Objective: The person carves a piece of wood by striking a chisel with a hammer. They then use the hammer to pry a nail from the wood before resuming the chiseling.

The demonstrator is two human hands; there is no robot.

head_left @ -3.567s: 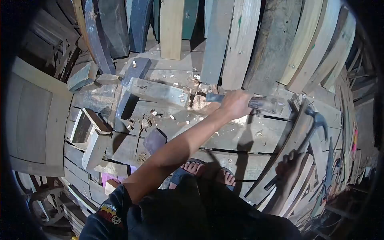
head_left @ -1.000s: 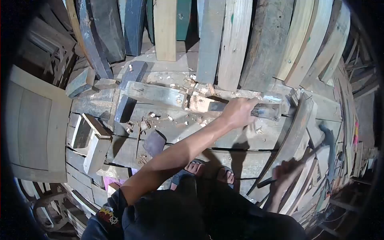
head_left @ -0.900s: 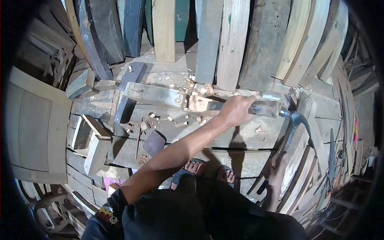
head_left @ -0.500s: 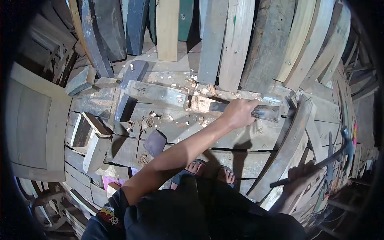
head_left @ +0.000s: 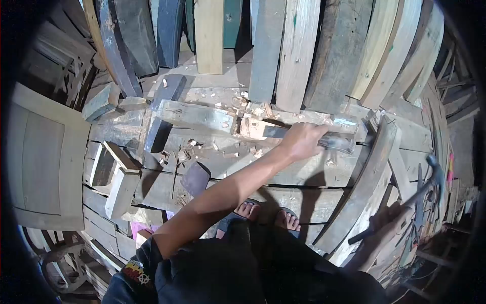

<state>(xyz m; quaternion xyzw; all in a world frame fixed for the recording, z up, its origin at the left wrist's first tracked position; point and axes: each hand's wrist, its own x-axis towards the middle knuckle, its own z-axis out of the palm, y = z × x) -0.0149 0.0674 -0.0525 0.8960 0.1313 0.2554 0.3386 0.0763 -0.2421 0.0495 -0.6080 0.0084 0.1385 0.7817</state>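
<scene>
My left hand (head_left: 302, 142) is closed around a chisel (head_left: 338, 143), which lies nearly flat with its blade pointing left. The blade tip rests at a pale, freshly cut section (head_left: 251, 127) of a weathered wooden beam (head_left: 195, 116). Part of the chisel is hidden in my fist. Off to the right, my right hand (head_left: 389, 219) grips a hammer (head_left: 422, 193) by its dark handle, the head raised toward the upper right and slightly blurred. Wood chips (head_left: 215, 147) are scattered around the cut.
A row of upright planks (head_left: 291, 61) stands along the far side. A long board (head_left: 362, 187) slants between my hands. At the left are a small wooden frame (head_left: 115, 175), a dark block (head_left: 195, 179) and a panelled door (head_left: 38, 157). My feet (head_left: 248, 209) are just below the work.
The hammer has shifted a little, its head rising and its handle end dropping slightly to the right. My left hand and the chisel stay almost in place.
</scene>
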